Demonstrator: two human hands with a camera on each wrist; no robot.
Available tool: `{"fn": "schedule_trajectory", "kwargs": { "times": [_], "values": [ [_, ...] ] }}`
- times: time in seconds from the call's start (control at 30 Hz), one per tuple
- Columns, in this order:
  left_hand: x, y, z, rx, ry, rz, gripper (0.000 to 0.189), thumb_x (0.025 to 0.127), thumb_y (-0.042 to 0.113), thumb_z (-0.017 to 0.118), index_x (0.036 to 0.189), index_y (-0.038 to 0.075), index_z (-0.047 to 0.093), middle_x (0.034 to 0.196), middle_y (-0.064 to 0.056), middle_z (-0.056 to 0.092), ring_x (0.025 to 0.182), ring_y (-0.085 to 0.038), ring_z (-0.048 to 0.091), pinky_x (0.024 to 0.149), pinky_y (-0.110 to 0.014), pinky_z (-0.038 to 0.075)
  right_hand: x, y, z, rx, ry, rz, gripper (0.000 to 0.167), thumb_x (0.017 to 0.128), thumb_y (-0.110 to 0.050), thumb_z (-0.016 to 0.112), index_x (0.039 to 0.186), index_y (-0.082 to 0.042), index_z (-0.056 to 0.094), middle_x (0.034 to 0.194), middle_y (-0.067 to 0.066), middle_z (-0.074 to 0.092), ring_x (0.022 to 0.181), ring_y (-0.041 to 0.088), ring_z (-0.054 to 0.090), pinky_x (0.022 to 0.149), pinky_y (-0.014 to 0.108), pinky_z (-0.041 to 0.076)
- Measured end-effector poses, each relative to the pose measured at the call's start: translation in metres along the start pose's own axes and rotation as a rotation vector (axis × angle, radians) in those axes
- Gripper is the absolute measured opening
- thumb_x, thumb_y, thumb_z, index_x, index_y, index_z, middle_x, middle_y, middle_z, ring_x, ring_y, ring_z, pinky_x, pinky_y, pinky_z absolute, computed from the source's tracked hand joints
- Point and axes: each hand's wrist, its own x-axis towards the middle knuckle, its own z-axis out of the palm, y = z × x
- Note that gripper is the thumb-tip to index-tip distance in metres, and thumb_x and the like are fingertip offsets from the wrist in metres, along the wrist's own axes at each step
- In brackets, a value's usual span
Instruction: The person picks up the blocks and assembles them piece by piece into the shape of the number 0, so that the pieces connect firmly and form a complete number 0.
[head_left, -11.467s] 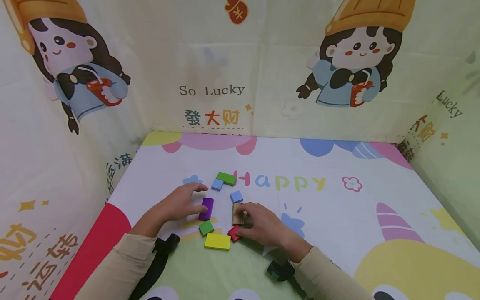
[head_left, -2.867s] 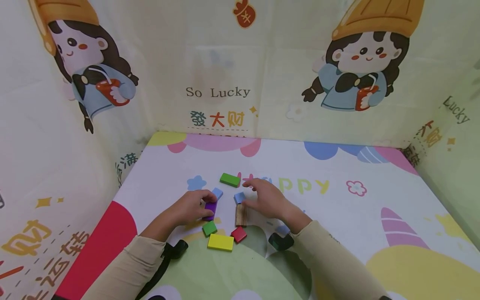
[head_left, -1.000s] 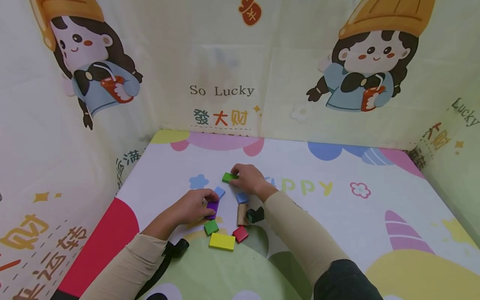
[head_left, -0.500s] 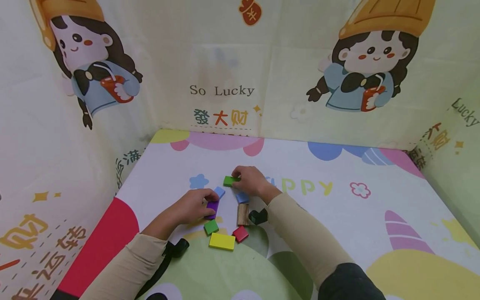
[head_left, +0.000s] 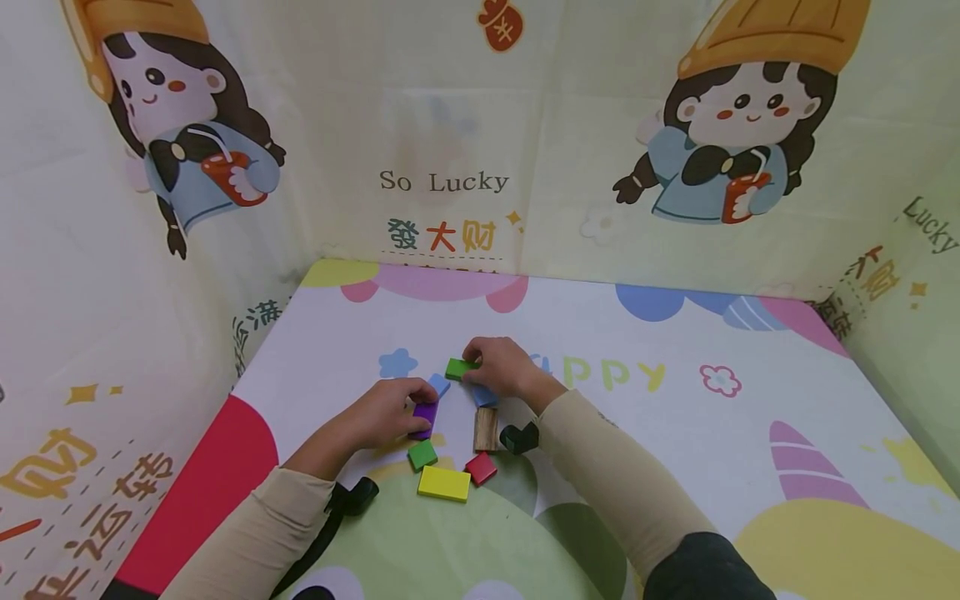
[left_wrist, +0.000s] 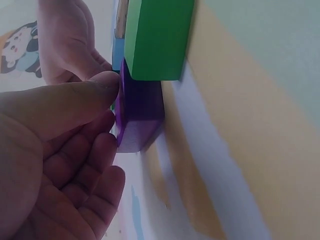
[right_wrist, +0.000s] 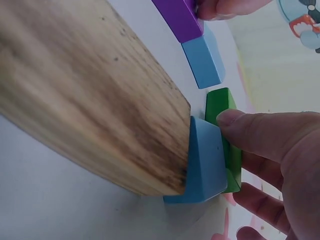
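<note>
Small coloured blocks lie in a ring on the printed mat. My left hand (head_left: 390, 412) pinches the purple block (head_left: 425, 419) on the ring's left side; the left wrist view shows the thumb against its edge. At the far end, my right hand (head_left: 506, 367) grips a long green block (head_left: 457, 369) between thumb and fingers. That block lies close against a blue block (right_wrist: 207, 160) in the right wrist view. Another blue block (head_left: 439, 385) touches the purple block's far end. A wood-grained block (head_left: 486, 429) forms the right side, its far end against the first blue block.
A small green block (head_left: 422, 454), a yellow block (head_left: 444, 483) and a red block (head_left: 481, 468) make up the near side of the ring. Printed cloth walls (head_left: 555, 167) rise behind the mat (head_left: 585, 325) and at both sides. Black wrist cameras sit near both sleeves.
My right hand has gone from the wood-grained block to the long green block and drawn it nearer. The left blue block has shifted to the purple block's end. My left hand stays there.
</note>
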Motion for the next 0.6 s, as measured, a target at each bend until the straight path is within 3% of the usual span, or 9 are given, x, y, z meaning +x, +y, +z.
{"fn": "schedule_trajectory", "kwargs": {
  "times": [0.6],
  "values": [
    [-0.0007, 0.0001, -0.0002, 0.003, 0.004, 0.002, 0.033, 0.088, 0.013, 0.079, 0.118, 0.012, 0.066, 0.110, 0.001, 0.064, 0.106, -0.021, 0.058, 0.095, -0.042, 0.050, -0.0048, -0.0046, 0.0020, 0.018, 0.000, -0.007, 0.033, 0.093, -0.025, 0.073, 0.121, -0.008, 0.066, 0.111, 0.007, 0.068, 0.101, 0.022, 0.062, 0.088, 0.032, 0.053]
  ]
}}
